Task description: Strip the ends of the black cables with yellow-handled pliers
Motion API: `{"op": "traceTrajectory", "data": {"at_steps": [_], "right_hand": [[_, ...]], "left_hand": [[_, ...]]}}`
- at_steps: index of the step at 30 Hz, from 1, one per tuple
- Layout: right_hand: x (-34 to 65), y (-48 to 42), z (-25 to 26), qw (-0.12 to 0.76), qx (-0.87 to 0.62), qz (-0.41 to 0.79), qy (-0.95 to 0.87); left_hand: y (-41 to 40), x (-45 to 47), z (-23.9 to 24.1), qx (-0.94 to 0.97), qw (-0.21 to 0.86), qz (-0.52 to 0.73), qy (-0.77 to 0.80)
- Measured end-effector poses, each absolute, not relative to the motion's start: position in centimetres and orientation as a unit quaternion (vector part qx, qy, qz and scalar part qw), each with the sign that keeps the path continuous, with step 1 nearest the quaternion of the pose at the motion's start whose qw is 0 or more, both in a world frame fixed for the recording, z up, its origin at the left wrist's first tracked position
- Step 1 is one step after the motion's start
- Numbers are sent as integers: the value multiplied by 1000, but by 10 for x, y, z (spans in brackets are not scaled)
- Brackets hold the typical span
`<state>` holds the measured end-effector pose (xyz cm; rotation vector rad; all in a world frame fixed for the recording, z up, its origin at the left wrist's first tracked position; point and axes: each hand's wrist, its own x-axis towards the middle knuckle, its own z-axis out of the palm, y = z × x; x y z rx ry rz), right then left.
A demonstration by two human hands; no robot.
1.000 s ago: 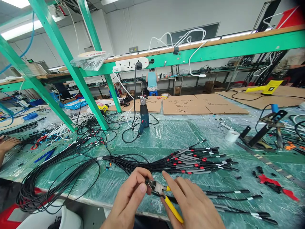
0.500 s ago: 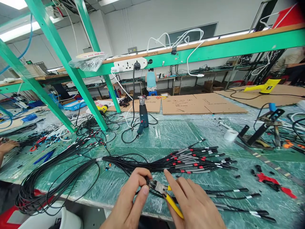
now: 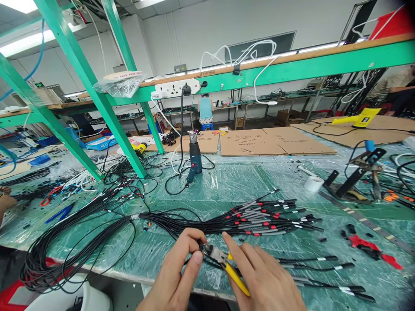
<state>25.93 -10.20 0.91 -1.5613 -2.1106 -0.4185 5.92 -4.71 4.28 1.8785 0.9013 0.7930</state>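
Note:
My left hand (image 3: 180, 270) pinches a black cable near the front edge of the bench, thumb and forefinger closed on it. In my right hand (image 3: 262, 272) are yellow-handled cutting pliers (image 3: 236, 278); their jaws meet the cable at my left fingertips. The exact spot between the jaws is too small to make out. Just beyond my hands lies a thick bundle of black cables (image 3: 191, 222) with grey sleeves and red and white markers on its right ends. A few separate cables (image 3: 337, 287) extend out to the right of my right hand.
A heat gun (image 3: 195, 160) stands upright behind the bundle. At right are a tape roll (image 3: 314, 184), a metal stand (image 3: 355, 177) and red scraps (image 3: 363, 244). Green posts (image 3: 78, 90) rise at left. A white bucket (image 3: 94, 296) sits below the edge. Another person's hand (image 3: 7, 202) is far left.
My hands and the pliers hold nearly the same position. At the far left, the other person's hand has shifted left, partly out of view.

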Motion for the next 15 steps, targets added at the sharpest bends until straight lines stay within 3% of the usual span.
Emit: {"op": "traceTrajectory", "data": {"at_steps": [12,15], "right_hand": [[260,-91,23,254,-553,-154,-778],[260,-93,23,260,-553,-84,-787]], "left_hand": [[-41,52,42,742,489,292,353],[-40,54,43,740,497,286,350]]}}
